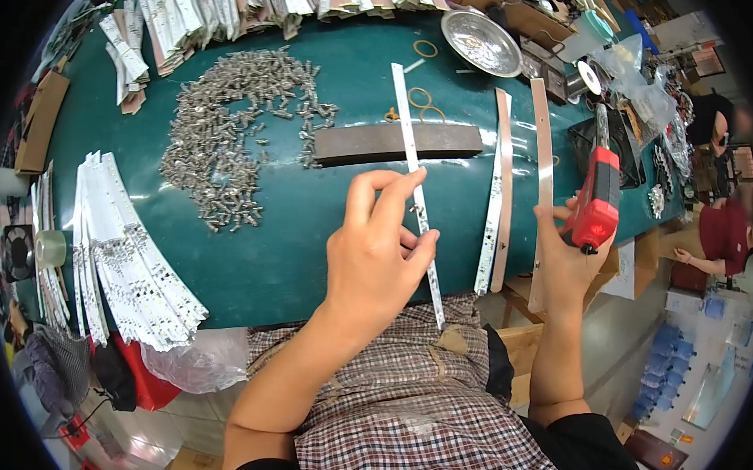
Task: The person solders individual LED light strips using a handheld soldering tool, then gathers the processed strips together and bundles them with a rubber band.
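Note:
A narrow white LED strip (pixel 404 120) lies upright in view, crossing a dark brown bar (pixel 347 145) and reaching down to the person's lap. My left hand (pixel 375 252) is closed around this strip, its fingertips at the strip's edges near a small metal piece (pixel 416 208). My right hand (pixel 569 264) grips a red and black hand tool (pixel 597 196) with a metal tip pointing away. Beside that hand's thumb runs a strip with a pinkish-brown back (pixel 543 144); whether it is pinched or only touched is hidden. Two more strips (pixel 499 192) lie between the hands.
Many small metal pieces (pixel 229 132) are heaped at the back left. White LED strips (pixel 129 254) fan out at left, with more bundles (pixel 216 15) along the far edge. A metal dish (pixel 482 44), rubber bands (pixel 421 99) and a wire spool (pixel 589 78) are at the back right.

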Tool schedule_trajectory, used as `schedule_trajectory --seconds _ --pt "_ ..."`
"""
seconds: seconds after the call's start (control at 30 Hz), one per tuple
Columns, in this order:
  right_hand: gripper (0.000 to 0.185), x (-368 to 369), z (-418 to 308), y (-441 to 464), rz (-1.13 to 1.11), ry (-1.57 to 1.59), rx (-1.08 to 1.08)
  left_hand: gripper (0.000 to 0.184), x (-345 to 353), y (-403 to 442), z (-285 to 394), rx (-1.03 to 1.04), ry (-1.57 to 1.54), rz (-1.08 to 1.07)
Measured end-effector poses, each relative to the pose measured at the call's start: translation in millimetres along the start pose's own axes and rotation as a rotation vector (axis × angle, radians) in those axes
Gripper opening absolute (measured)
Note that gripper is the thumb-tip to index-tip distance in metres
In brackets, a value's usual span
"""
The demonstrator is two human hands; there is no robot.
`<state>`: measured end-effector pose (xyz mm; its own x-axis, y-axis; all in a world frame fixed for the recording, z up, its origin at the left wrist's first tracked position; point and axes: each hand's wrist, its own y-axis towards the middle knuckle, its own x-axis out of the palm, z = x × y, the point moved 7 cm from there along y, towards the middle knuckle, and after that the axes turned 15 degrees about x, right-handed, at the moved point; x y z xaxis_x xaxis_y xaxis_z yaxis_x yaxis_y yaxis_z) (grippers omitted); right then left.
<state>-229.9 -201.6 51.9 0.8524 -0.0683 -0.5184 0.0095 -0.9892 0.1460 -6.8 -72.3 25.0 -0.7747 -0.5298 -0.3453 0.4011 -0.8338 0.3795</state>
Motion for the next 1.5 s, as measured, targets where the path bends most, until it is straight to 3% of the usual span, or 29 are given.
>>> schedule_trajectory --seconds 0.07,0.13,0.2,0.27,0.4,0.63,0.8,0.87,0.93,1.07,1.13,1.17,1.33,1.43,1.5 --pt "0.049 4.6 -11.1 -13.8 -0.024 0.043 0.036 0.056 -10.3 1.0 4.5 -0.004 -0.005 0.012" --pt "0.044 21.6 -38.4 -24.8 -0.090 -0.259 -0.179 0.057 -30.0 1.6 8.2 -0.037 -0.018 0.030" --pt "0.045 42.7 -57.7 -32.5 -0.149 -0.213 -0.202 0.057 -61.8 0.5 11.1 -0.078 0.050 0.045" --pt "0.051 60.9 -71.6 -40.9 -0.145 -0.372 -0.366 0.057 -98.2 -3.5 8.2 -0.140 0.179 0.073" --pt "0.053 90.0 -72.0 -45.6 -0.192 -0.450 -0.331 0.059 -174.2 -21.4 -8.7 -0.224 0.496 0.141" --pt "0.056 108.4 -68.9 -57.5 -0.216 -0.505 -0.452 0.058 -256.1 -50.0 -46.5 -0.281 0.745 0.144" --pt "0.060 104.4 -66.0 -55.4 -0.258 -0.473 -0.353 0.057 -286.3 -64.0 -62.1 -0.386 0.444 0.288" --pt "0.061 105.1 -65.1 -51.7 -0.259 -0.445 -0.381 0.057 -295.0 -68.8 -68.1 -0.453 0.461 0.278" --pt "0.059 106.2 -62.8 -49.5 -0.277 -0.432 -0.352 0.057 -299.3 -71.6 -74.1 -0.469 0.445 0.266" --pt "0.056 103.2 -66.7 -47.9 -0.266 -0.340 -0.347 0.054 -297.1 -71.1 -65.0 -0.394 0.710 0.202" --pt "0.057 96.2 -66.1 -44.5 -0.261 -0.242 -0.272 0.051 -286.6 -63.5 -43.4 -0.416 0.999 0.165" --pt "0.058 92.0 -66.8 -43.7 -0.262 -0.220 -0.221 0.038 -274.7 -55.5 -29.0 -0.364 1.031 0.209" --pt "0.057 67.9 -69.6 -42.6 -0.290 -0.112 -0.170 0.013 -179.0 -17.1 -13.5 -0.158 0.709 0.156" --pt "0.055 52.5 -68.2 -49.9 -0.326 0.176 -0.076 0.010 -145.1 7.5 -22.8 -0.029 0.804 0.126" --pt "0.056 41.0 -62.2 -50.3 -0.349 0.144 -0.029 0.009 -134.2 22.3 -34.8 0.020 0.855 0.125"
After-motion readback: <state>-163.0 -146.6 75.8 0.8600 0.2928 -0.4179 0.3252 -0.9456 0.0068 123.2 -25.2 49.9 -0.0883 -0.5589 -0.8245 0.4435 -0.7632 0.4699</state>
